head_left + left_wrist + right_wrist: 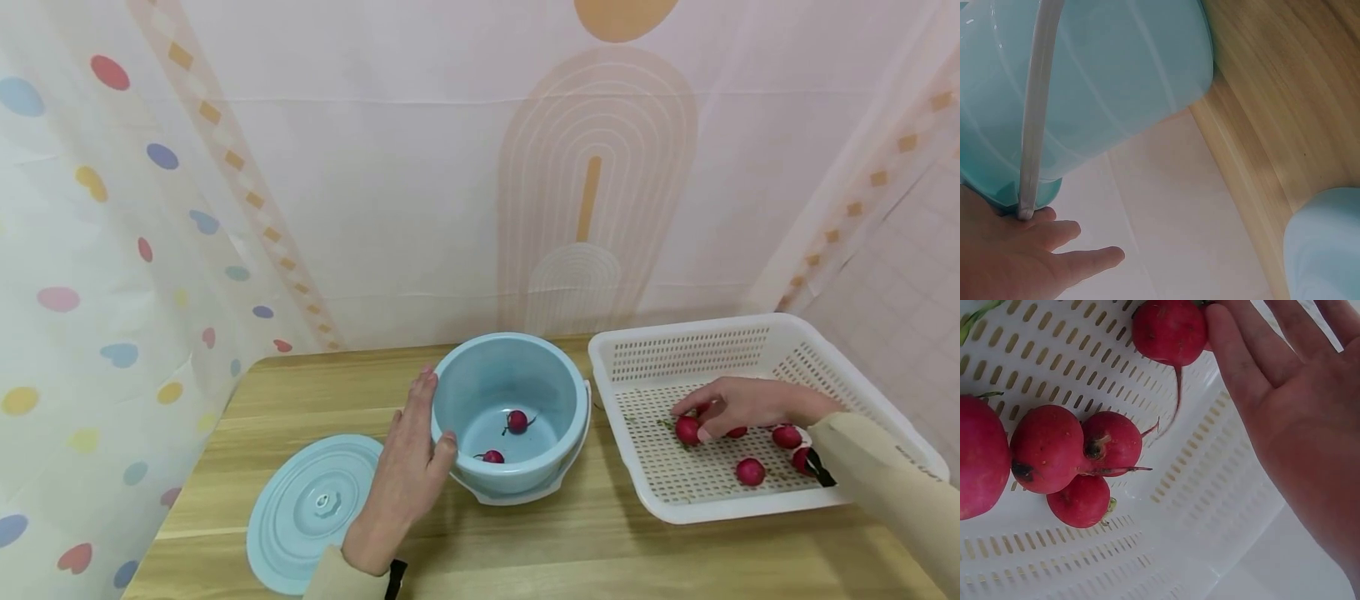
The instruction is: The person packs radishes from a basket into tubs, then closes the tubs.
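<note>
A light blue bucket (457, 375) stands on the table with two radishes inside, one radish (517, 422) at the middle of its bottom. My left hand (411, 454) rests against the bucket's left rim, fingers straight, thumb near the front edge. To the right is a white plastic basket (637, 475) holding several radishes. Inside it, my right hand (738, 406) pinches a round red radish (687, 431) between thumb and fingers. Other radishes lie beneath and near that hand, including a loose radish (751, 472). The right wrist view shows more radishes (1047, 449) clustered beside the palm.
A round light blue lid (292, 517) with a small knob lies on the wooden table (555, 558), left of the bucket. The bucket's pale handle (517, 500) hangs down at its front. A patterned curtain (375, 167) hangs behind the table.
</note>
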Demonstrator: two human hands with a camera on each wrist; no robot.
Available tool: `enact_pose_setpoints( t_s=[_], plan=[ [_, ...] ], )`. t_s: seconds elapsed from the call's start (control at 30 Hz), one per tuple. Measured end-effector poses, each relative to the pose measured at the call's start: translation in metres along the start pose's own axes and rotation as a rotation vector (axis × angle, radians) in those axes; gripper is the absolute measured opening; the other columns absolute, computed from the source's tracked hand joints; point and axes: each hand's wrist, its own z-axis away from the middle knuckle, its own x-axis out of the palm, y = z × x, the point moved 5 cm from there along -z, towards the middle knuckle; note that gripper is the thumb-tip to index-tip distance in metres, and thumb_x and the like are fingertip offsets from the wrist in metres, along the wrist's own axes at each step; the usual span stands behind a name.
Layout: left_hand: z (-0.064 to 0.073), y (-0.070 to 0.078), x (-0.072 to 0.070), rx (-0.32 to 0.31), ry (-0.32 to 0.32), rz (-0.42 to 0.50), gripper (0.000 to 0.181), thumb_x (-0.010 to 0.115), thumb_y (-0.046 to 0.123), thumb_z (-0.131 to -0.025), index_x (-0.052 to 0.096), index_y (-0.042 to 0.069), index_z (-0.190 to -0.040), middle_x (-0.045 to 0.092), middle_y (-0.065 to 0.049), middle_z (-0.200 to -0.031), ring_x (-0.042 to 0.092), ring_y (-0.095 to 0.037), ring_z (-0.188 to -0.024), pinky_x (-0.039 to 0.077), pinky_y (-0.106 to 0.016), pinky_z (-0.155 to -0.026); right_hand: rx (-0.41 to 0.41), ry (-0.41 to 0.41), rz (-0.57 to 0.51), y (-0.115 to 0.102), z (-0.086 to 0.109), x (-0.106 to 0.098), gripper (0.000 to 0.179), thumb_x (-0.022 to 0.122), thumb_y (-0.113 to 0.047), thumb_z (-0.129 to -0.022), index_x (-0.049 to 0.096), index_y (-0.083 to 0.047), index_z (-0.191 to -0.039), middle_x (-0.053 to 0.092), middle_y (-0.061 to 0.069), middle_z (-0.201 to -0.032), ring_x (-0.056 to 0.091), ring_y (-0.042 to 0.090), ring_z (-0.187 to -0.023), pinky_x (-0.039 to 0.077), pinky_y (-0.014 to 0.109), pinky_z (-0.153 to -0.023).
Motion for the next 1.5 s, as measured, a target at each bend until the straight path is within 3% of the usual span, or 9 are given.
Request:
enact_pose_setpoints(
  t_s=[0.13,0.2,0.43,0.63,0.93,1.23,1.33,1.5],
  plan=[
    [0.0,0.0,0.0,-0.007,-0.002,-0.003,0.073,0.049,0.024,-0.095,0.028,0.004,-0.162,0.028,-0.011,-0.169,0.026,-0.032,-0.155,0.025,-0.069,-0.117,-0.003,-0.007,0.009,0.001,-0.001,0.002,0.049,0.074,-0.021,-0.093,0.065,-0.001,-0.138,0.062,0.021,-0.137,0.06,0.041,-0.124,0.047,0.055,-0.1],
    [0.0,0.001,0.0,-0.007,-0.002,-0.003,0.074,0.049,0.024,-0.095,0.028,0.004,-0.162,0.028,-0.011,-0.169,0.026,-0.032,-0.155,0.025,-0.069,-0.117,-0.002,-0.008,0.011,0.002,-0.002,0.003,0.049,0.074,-0.02,-0.093,0.065,-0.001,-0.137,0.062,0.021,-0.138,0.059,0.042,-0.125,0.047,0.057,-0.101],
    [0.001,0.0,0.0,-0.006,-0.001,0.002,0.074,0.049,0.023,-0.095,0.027,0.004,-0.163,0.027,-0.01,-0.17,0.026,-0.032,-0.155,0.025,-0.069,-0.117,0.023,0.004,0.036,0.002,-0.007,0.005,0.044,0.074,-0.015,-0.091,0.068,-0.002,-0.133,0.068,0.01,-0.128,0.061,0.021,-0.108,0.05,0.032,-0.089],
    [0.0,0.001,-0.001,-0.007,-0.001,-0.002,0.073,0.049,0.024,-0.095,0.028,0.004,-0.163,0.026,-0.009,-0.17,0.026,-0.032,-0.155,0.026,-0.069,-0.117,0.042,0.034,0.076,0.006,-0.011,0.006,0.037,0.075,-0.011,-0.09,0.072,-0.008,-0.127,0.07,0.005,-0.125,0.062,0.02,-0.112,0.051,0.035,-0.093],
    [0.0,0.001,-0.001,-0.009,-0.007,-0.011,0.073,0.049,0.024,-0.095,0.028,0.003,-0.162,0.027,-0.011,-0.17,0.029,-0.033,-0.154,0.026,-0.07,-0.116,-0.005,0.055,0.064,0.005,-0.009,0.003,0.034,0.076,-0.011,-0.09,0.073,-0.008,-0.124,0.071,0.002,-0.119,0.063,0.016,-0.106,0.051,0.027,-0.087],
    [0.0,0.001,0.0,-0.019,-0.005,-0.016,0.074,0.049,0.026,-0.095,0.027,0.005,-0.163,0.026,-0.01,-0.17,0.028,-0.033,-0.154,0.026,-0.07,-0.116,-0.013,0.145,0.058,-0.005,0.001,-0.016,0.04,0.077,-0.016,-0.09,0.07,-0.004,-0.128,0.073,0.003,-0.118,0.067,0.022,-0.107,0.055,0.031,-0.086],
    [-0.001,0.002,0.001,-0.02,-0.003,-0.016,0.075,0.049,0.027,-0.095,0.027,0.005,-0.163,0.026,-0.011,-0.17,0.028,-0.033,-0.155,0.026,-0.07,-0.116,-0.049,0.166,0.057,-0.011,0.005,-0.023,0.041,0.076,-0.015,-0.091,0.069,-0.001,-0.128,0.073,0.006,-0.118,0.069,0.022,-0.106,0.056,0.029,-0.084],
    [-0.002,0.003,0.003,-0.017,0.007,-0.013,0.074,0.049,0.026,-0.095,0.027,0.003,-0.162,0.027,-0.013,-0.169,0.028,-0.034,-0.154,0.026,-0.071,-0.116,-0.149,0.218,0.133,-0.023,0.015,-0.035,0.035,0.075,-0.014,-0.093,0.07,-0.005,-0.127,0.074,0.003,-0.118,0.068,0.009,-0.104,0.056,0.026,-0.084]
  ],
)
